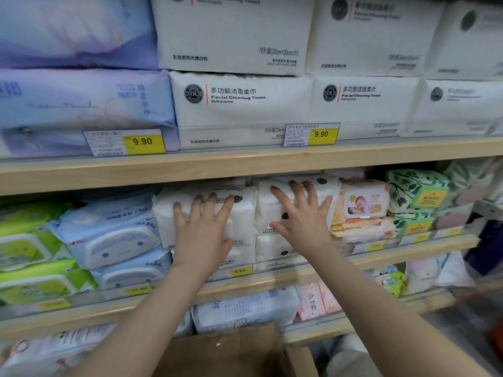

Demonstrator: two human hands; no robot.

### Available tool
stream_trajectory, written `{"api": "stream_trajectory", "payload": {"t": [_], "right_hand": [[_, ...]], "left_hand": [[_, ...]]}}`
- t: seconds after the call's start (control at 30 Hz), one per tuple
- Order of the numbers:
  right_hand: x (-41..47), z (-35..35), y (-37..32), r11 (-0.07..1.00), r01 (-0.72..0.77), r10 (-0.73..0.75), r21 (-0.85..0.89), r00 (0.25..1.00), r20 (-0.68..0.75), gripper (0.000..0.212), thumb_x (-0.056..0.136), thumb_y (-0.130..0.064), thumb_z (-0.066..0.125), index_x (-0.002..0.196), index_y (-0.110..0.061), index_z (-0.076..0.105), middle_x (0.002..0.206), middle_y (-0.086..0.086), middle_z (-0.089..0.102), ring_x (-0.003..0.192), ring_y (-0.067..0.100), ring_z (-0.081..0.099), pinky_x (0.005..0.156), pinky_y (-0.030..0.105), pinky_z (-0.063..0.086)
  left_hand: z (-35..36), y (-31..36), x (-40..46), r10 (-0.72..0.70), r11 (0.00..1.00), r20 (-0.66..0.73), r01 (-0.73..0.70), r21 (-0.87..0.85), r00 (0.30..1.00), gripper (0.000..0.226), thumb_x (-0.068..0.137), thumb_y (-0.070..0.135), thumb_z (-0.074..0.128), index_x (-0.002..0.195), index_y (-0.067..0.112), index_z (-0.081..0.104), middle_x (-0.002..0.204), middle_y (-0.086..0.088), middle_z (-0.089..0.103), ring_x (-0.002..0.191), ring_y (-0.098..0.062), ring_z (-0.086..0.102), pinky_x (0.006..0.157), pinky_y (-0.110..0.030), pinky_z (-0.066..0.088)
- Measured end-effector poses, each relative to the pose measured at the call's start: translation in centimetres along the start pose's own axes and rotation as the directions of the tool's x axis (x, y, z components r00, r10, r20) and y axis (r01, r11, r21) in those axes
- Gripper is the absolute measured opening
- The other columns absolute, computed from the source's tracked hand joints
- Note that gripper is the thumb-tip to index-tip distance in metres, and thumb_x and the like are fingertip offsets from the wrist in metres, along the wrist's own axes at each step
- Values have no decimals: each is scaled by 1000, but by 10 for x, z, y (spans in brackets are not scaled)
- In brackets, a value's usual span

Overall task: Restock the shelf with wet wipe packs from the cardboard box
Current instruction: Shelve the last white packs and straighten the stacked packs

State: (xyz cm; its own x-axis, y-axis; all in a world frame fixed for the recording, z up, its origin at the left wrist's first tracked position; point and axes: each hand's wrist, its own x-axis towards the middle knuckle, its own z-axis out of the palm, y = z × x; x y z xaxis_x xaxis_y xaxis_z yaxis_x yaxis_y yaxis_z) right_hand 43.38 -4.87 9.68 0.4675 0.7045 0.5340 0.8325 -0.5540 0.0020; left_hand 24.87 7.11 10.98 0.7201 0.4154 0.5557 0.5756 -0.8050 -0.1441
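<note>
Two stacks of white wipe packs stand side by side on the middle wooden shelf. My left hand presses flat with spread fingers on the front of the left white pack. My right hand lies flat with straight fingers on the right white pack. Neither hand grips anything. A brown cardboard box shows its flaps at the bottom middle, below my forearms; what it holds is hidden.
Blue packs and green packs fill the shelf to the left, baby wipes and leaf-print packs to the right. Large facial towel packs sit on the upper shelf. More packs line the lower shelf.
</note>
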Motion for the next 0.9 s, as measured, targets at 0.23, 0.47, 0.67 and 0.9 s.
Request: {"api": "stream_trajectory", "payload": {"t": [0.23,0.47,0.67,0.9], "right_hand": [[-22,-16,0,994,40,-29,104,994,-107,70,78,-53,64,139,-36,33,146,10,34,137,32,18,100,71,20],[-17,-4,-2,992,51,-33,116,988,-150,68,74,-45,70,133,-27,41,135,12,44,129,38,32,99,61,33],[-17,1,-2,994,43,-28,103,989,-146,69,74,-48,68,133,-26,42,135,14,44,128,40,33,99,60,33],[-10,-17,-72,962,243,-215,123,956,-201,72,75,-55,61,137,-29,37,139,9,42,131,33,29,109,57,20]], "left_hand": [[-2,-13,8,86,992,31,-89,90,996,97,59,63,70,141,38,25,132,-17,47,115,-41,43,91,-72,27],[12,3,21,-33,987,44,26,161,998,80,77,63,53,143,41,14,130,-11,45,113,-36,40,95,-69,23],[18,6,24,-57,987,47,50,152,997,80,75,62,55,142,39,17,128,-11,46,112,-36,40,95,-69,23],[-5,-48,-4,-102,992,-106,93,-89,989,52,84,49,35,128,25,46,115,-14,53,109,-33,45,93,-69,28]]}}
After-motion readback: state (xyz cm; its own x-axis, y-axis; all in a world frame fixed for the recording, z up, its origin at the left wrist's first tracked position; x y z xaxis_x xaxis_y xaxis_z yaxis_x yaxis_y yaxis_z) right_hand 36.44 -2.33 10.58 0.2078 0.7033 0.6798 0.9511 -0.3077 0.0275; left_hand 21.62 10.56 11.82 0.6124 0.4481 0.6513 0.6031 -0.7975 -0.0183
